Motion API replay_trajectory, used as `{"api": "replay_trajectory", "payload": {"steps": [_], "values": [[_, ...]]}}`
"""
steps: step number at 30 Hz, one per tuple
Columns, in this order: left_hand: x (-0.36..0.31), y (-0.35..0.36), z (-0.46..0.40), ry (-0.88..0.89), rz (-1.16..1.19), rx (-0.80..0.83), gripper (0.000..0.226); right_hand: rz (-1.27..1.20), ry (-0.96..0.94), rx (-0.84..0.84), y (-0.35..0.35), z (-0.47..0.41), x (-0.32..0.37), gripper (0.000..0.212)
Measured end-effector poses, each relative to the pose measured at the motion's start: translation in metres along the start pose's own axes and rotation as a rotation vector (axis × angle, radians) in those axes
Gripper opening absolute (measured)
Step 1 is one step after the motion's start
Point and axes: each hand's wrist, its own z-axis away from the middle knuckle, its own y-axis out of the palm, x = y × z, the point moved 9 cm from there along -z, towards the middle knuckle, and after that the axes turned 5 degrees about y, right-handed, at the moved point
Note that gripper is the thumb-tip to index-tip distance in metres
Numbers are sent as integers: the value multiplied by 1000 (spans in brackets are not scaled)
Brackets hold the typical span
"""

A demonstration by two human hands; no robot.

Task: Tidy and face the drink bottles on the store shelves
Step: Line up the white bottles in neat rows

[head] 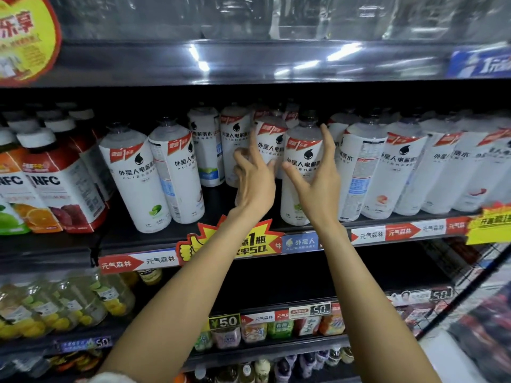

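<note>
Right hand grip: the right hand [315, 175] has fingers spread and nearly straight around the front white-sleeved electrolyte drink bottle with a black droplet logo [301, 172]; thumb lies across the label, index finger reaches up beside the neck. It is released rather than clenched, touching the bottle at most.
Left hand grip: the left hand [255, 181] is also released, fingers loosely extended, with fingertips [269, 164] against a second white bottle tilted behind it [269, 142]; whether it actually holds it, I cannot tell.
Bottles' place: both stand on the middle dark metal shelf [154, 239], the front one upright at the shelf edge, label facing out.
Neighbours left: two white lime-flavour bottles [138, 178] leaning left, then red-and-orange NFC juice bottles [55, 189].
Neighbours right: a row of white bottles with peach and lychee marks [378, 172], touching one another.
Shelf edge: a red-and-yellow starburst promo tag [257, 241] just under the forearms.
Below: a lower shelf of clear lemon drink bottles [63, 305].
</note>
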Motion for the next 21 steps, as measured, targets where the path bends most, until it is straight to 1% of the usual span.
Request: {"api": "replay_trajectory", "payload": {"steps": [4, 8, 10, 12, 15, 17, 19, 21], "values": [[5, -2, 7, -51, 287, -68, 70, 15, -4, 10, -2, 1, 1, 85], [-4, 6, 0, -70, 339, -12, 77, 131, -38, 5, -8, -1, 5, 86], [-1, 12, -1, -146, 353, -3, 81, 158, -53, 0, -12, 0, 4, 84], [1, 18, 4, -208, 369, -23, 80, 178, -69, -3, -15, 2, 3, 83], [-8, 21, 15, -235, 471, -125, 66, 255, -115, -50, -18, 2, 6, 80], [-13, 21, 20, -278, 506, -225, 61, 390, -187, -149, -24, 4, 11, 74], [-13, 22, 25, -325, 512, -319, 69, 509, -206, -215, -31, 7, 11, 68], [-8, 25, 26, -314, 532, -405, 86, 594, -212, -223, -37, 6, 9, 63]]}}
